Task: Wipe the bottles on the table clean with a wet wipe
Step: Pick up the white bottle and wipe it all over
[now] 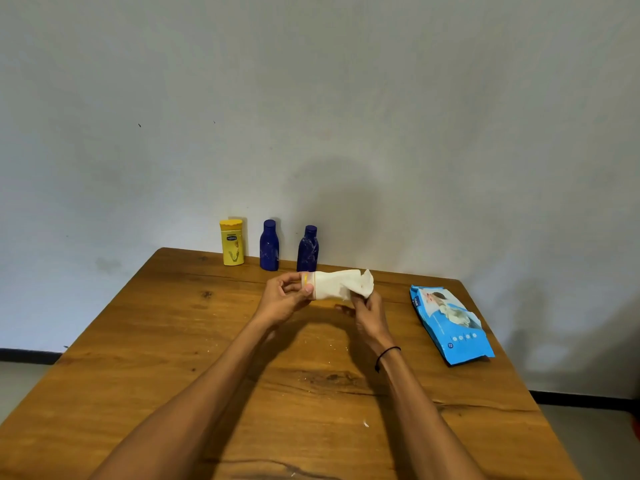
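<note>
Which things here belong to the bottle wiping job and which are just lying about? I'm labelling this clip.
Job:
- left hand, gripping a wrapped bottle
- right hand, holding the wet wipe round it
- yellow bottle
- two dark blue bottles
- wet wipe pack

Lying about:
- crumbs on the table

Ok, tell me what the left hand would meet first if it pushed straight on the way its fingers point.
Probably the wipe-wrapped bottle it already grips: the left hand points right along it, toward the right hand. Depth beyond is unclear.
</note>
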`<state>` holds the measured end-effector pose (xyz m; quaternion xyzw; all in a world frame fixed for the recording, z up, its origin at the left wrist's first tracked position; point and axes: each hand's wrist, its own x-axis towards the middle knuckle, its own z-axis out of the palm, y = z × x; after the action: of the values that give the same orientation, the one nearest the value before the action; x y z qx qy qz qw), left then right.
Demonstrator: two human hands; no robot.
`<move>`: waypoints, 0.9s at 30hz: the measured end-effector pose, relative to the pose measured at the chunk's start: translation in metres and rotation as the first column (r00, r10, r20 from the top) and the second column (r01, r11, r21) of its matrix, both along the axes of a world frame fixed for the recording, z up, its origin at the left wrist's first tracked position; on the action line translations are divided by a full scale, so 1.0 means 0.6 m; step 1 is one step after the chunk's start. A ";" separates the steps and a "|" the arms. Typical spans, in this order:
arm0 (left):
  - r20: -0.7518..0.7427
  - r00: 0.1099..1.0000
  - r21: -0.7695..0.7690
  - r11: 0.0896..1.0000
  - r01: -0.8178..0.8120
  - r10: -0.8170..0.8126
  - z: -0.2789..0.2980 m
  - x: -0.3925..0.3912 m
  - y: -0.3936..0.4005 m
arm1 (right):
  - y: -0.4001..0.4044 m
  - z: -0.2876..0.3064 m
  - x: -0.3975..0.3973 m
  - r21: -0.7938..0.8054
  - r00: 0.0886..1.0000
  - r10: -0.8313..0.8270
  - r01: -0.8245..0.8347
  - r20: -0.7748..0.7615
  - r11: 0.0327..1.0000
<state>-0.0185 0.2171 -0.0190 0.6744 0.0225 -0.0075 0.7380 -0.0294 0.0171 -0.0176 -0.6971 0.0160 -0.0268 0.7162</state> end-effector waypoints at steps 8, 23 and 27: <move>-0.062 0.998 -0.034 0.999 -0.023 0.021 -0.001 -0.004 -0.002 | 0.003 0.000 0.000 -0.400 0.922 -0.285 0.372 0.261 0.838; -0.174 0.980 -0.185 0.974 -0.127 0.095 0.011 -0.019 -0.052 | 0.075 -0.019 -0.037 -0.756 0.874 -0.052 0.446 0.483 0.478; -0.215 0.968 -0.256 0.949 -0.184 0.130 0.007 -0.025 -0.054 | 0.078 -0.030 -0.035 -0.861 0.836 0.257 0.405 0.485 0.306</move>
<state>-0.0333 0.1845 -0.0148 0.5579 0.1472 -0.0177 0.8166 -0.0502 0.0638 -0.0353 -0.9400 -0.1716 -0.2614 0.1364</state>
